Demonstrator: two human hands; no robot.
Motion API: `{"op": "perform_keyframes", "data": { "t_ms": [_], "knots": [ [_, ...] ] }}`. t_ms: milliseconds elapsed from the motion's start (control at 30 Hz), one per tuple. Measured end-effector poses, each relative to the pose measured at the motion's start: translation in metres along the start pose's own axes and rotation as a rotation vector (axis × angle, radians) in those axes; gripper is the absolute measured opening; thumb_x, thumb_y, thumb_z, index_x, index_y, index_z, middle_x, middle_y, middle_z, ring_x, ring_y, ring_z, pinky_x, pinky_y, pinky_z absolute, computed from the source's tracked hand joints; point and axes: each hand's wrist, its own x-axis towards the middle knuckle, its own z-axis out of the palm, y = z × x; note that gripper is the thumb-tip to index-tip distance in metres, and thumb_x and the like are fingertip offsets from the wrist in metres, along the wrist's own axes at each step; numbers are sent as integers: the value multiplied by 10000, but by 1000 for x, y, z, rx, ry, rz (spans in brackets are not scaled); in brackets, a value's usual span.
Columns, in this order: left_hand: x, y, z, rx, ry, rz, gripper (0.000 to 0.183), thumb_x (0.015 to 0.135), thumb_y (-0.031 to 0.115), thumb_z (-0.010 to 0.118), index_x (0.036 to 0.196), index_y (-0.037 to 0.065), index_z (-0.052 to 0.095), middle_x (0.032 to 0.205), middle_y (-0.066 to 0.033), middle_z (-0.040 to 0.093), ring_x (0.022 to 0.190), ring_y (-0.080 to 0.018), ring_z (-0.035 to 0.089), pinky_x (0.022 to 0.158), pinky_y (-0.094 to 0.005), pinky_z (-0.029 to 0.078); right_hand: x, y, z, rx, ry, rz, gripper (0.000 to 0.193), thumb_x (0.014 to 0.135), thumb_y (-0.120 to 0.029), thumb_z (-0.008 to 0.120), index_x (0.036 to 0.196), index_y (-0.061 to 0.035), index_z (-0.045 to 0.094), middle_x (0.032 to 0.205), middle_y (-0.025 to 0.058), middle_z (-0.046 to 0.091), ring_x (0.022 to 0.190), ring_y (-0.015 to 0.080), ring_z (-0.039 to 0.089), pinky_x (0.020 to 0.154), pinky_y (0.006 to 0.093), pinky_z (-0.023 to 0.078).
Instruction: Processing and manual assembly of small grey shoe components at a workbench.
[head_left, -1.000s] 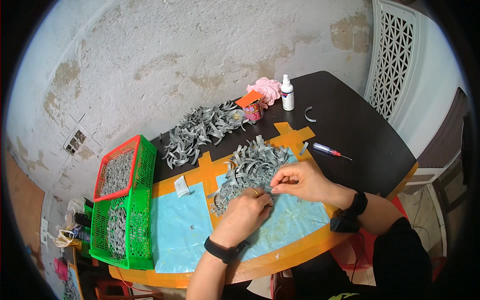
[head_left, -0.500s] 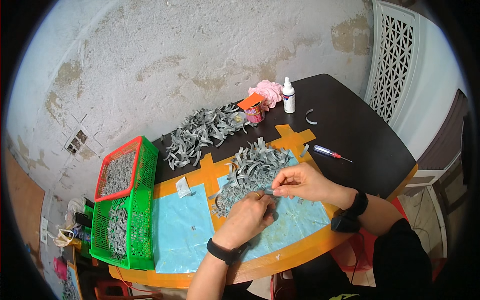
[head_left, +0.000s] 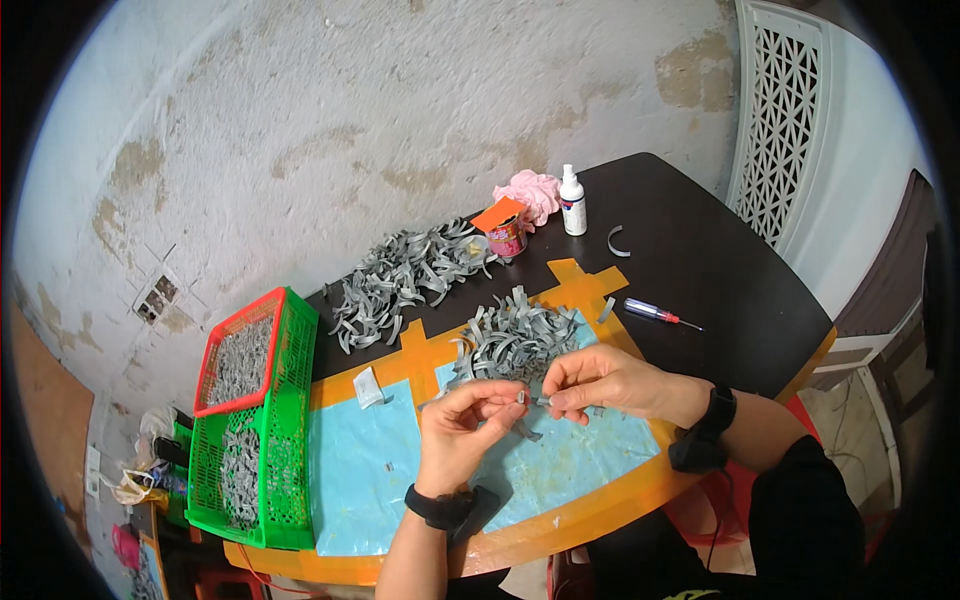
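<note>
My left hand [head_left: 472, 428] is raised over the blue sheet, thumb and forefinger pinching a small pale grey piece [head_left: 521, 397]. Just to its right, my right hand [head_left: 612, 384] grips a short grey strip [head_left: 543, 401] between thumb and fingertips. A narrow gap separates the two sets of fingertips. Behind them lies a heap of curved grey strips [head_left: 520, 335], its near part hidden by the hands. Another grey strip [head_left: 527, 431] lies below the fingers on the blue sheet [head_left: 365, 480]. Both wrists wear black bands.
At the left, a green basket [head_left: 285, 440] and a red-rimmed basket [head_left: 208, 370] hold many small grey pieces. A larger strip pile [head_left: 400, 280] lies by the wall. Further right are a tin [head_left: 508, 240], pink cloth [head_left: 530, 195], white spray bottle [head_left: 573, 205] and screwdriver [head_left: 655, 312].
My left hand has turned and risen slightly, and a small pale piece now shows in its fingertips. My right hand stays close beside it. The view has shifted slightly.
</note>
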Motion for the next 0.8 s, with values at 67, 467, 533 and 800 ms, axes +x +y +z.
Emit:
{"op": "perform_keyframes", "data": {
  "t_ms": [67, 467, 533, 800],
  "knots": [
    [0, 0, 3, -31, -19, -16, 223, 787, -89, 658, 1002, -31, 656, 924, -68, 662, 830, -117, 643, 768, -238, 520, 0, -1, 2, 18, -17, 3, 146, 890, -131, 613, 964, -7, 586, 860, 60, 629, 702, 91, 555, 621, 238, 438],
    [0, 4, 8, 164, -99, 172, 215, 751, -99, 687, 950, -20, 670, 997, -103, 629, 912, -165, 614, 780, -280, 520, -1, 0, 5, 33, -37, 15, 167, 885, -162, 615, 963, -17, 589, 839, 22, 608, 691, 75, 533, 606, 220, 425],
    [-1, 5, 9, 192, -89, 161, 208, 753, -91, 689, 944, -11, 673, 998, -99, 632, 906, -169, 609, 778, -284, 514, 0, 0, 5, 26, -31, 23, 170, 882, -163, 616, 961, -15, 591, 833, 23, 606, 685, 76, 530, 601, 219, 423],
    [-2, 12, 11, 452, -90, 284, 206, 710, -86, 699, 898, -4, 679, 945, -88, 657, 840, -149, 621, 745, -258, 512, 0, 1, 4, -56, 35, 32, 166, 866, -144, 612, 945, 1, 596, 763, 18, 573, 629, 78, 504, 569, 214, 408]
  ]
}}
